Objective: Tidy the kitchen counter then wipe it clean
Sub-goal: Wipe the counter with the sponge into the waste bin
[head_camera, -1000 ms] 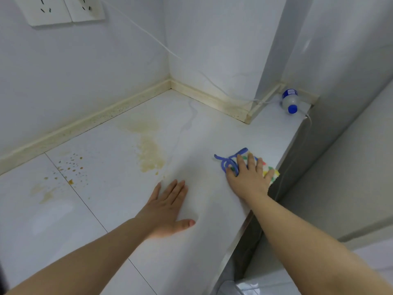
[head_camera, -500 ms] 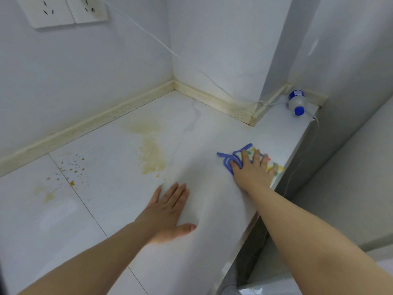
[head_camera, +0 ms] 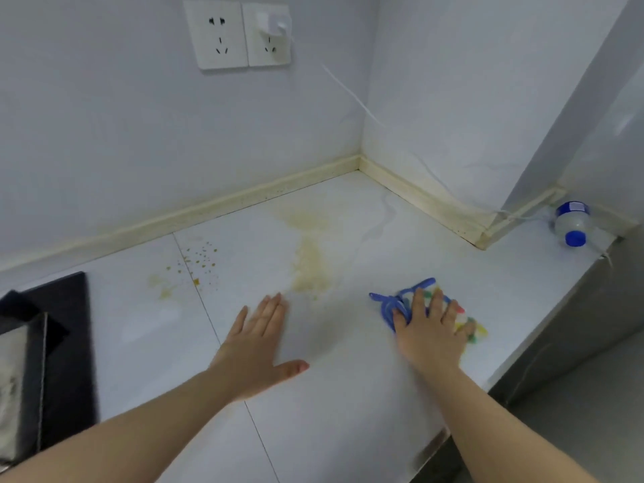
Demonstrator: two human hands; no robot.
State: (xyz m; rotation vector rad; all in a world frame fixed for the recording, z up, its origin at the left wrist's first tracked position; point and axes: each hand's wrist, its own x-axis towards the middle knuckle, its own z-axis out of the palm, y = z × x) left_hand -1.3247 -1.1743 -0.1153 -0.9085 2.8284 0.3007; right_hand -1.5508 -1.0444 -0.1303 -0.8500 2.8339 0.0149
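Head view: a blue-edged multicoloured cloth (head_camera: 386, 305) is pressed to the white tiled counter (head_camera: 348, 413) by the flat right hand (head_camera: 430, 338); the left hand (head_camera: 256, 346) is spread flat, empty.

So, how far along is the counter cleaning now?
Tidying looks nearly done: one bottle lies at the far right. In hand: the right hand presses a cloth on the counter, the left hand rests flat. Left: the yellow-brown stain and orange specks, unwiped.
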